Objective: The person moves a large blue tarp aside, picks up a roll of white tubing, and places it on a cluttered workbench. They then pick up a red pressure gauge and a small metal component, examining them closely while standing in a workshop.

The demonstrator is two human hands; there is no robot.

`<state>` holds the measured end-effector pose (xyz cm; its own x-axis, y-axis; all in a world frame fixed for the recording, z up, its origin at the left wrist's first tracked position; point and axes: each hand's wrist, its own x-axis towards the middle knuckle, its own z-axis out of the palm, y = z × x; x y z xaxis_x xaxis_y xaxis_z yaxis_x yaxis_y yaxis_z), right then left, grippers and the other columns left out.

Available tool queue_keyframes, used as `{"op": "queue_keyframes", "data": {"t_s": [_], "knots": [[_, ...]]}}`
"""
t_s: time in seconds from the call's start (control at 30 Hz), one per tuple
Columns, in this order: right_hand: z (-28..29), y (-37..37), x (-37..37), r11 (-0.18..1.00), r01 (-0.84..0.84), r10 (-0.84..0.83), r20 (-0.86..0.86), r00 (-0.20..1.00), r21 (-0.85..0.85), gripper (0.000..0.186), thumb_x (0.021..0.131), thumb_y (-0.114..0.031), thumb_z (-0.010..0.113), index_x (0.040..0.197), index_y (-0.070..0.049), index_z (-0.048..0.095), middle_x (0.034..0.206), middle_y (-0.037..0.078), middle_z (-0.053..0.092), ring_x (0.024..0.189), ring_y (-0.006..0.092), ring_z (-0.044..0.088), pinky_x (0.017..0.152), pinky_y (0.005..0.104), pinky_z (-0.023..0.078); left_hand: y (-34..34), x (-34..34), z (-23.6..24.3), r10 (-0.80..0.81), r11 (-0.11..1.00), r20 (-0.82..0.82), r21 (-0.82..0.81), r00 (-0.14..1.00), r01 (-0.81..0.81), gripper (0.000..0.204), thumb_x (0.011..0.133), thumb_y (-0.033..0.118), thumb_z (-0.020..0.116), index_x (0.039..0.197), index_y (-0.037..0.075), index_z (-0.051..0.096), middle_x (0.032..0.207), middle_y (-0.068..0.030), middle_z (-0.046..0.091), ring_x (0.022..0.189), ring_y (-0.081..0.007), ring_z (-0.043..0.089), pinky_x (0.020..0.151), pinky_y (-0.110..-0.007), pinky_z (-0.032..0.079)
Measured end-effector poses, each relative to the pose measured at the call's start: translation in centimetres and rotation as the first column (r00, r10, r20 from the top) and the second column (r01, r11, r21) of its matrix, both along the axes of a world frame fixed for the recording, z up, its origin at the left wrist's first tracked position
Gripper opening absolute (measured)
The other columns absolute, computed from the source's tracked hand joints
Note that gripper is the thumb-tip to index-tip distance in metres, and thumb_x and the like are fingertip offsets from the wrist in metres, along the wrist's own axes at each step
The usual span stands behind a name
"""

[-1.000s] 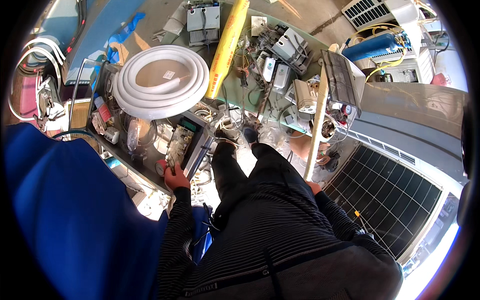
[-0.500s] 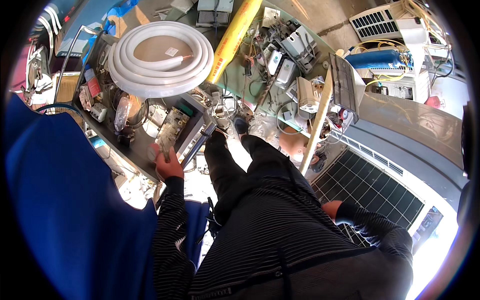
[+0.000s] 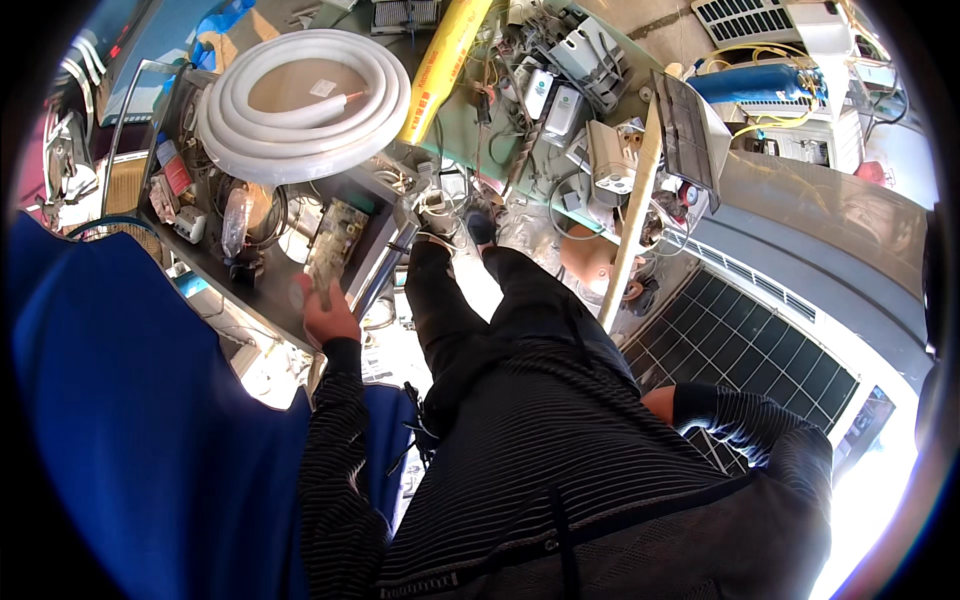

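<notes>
My left hand (image 3: 330,315) is closed on the near end of a circuit board (image 3: 335,245) at the left-front edge of a dark open metal housing (image 3: 372,199), which holds cables, a clear bagged item (image 3: 236,220) and a red-and-white can (image 3: 175,170). My right hand (image 3: 657,403) is at my right hip, its fingers hidden behind my body. It is below and apart from a long pale pole (image 3: 634,240) that stands leaning beside a dark grilled panel (image 3: 725,360).
A white tubing coil (image 3: 300,160) lies atop the housing. A yellow roll (image 3: 445,70) and cluttered parts cover the green bench (image 3: 455,145). Blue cloth (image 3: 130,410) fills the lower left. A blue cylinder (image 3: 750,86) and white units stand upper right. Loose cables lie round my feet.
My right hand has moved from the lower end of the pale pole to my hip. The view has shifted, with my left hand staying on the board.
</notes>
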<state>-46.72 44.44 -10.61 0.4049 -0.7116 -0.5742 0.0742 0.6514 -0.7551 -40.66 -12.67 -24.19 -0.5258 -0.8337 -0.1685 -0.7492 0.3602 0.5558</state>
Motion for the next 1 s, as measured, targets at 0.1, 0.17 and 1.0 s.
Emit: {"op": "queue_keyframes", "data": {"t_s": [0.1, 0.17, 1.0], "knots": [[1.0, -1.5, -0.4, 0.996, -0.01, 0.007, 0.036, 0.999, 0.088, 0.033, 0.085, -0.016, 0.066, 0.113, 0.001, 0.061, 0.108, 0.023, 0.066, 0.104, 0.0381, 0.062, 0.087, 0.0424, 0.05, 0.1, 0.3, 0.3, 0.014, 1.0, 0.029, 0.024, 0.999, -0.015, 0.032, 0.087, 0.026, 0.069, 0.091, -0.007, 0.067, 0.1, -0.0233, 0.067, 0.087, -0.0366, 0.064, 0.079, -0.039, 0.049], [2.2, -2.8, -0.8, 0.993, 0.002, -0.013, 0.086, 0.996, 0.121, 0.036, 0.086, -0.019, 0.066, 0.116, 0.001, 0.06, 0.113, 0.023, 0.065, 0.107, 0.0363, 0.062, 0.089, 0.0412, 0.05, 0.1, 0.5, 0.2, 0.018, 0.999, 0.047, 0.037, 0.999, -0.019, 0.033, 0.088, 0.026, 0.069, 0.09, -0.007, 0.066, 0.1, -0.0231, 0.067, 0.085, -0.0359, 0.064, 0.078, -0.04, 0.049], [1.5, -0.1, -0.9, 0.991, -0.006, 0.002, 0.025, 1.0, 0.135, 0.039, 0.086, -0.022, 0.068, 0.119, -0.003, 0.061, 0.115, 0.023, 0.064, 0.109, 0.0353, 0.061, 0.091, 0.0412, 0.049, -0.7, 4.6, 1.6, 0.292, 0.949, -0.186, 0.18, 0.938, -0.259, 0.036, 0.092, 0.035, 0.066, 0.086, 0.0, 0.058, 0.069, -0.0035, 0.056, 0.06, -0.0138, 0.055, 0.041, -0.029, 0.049]]}}
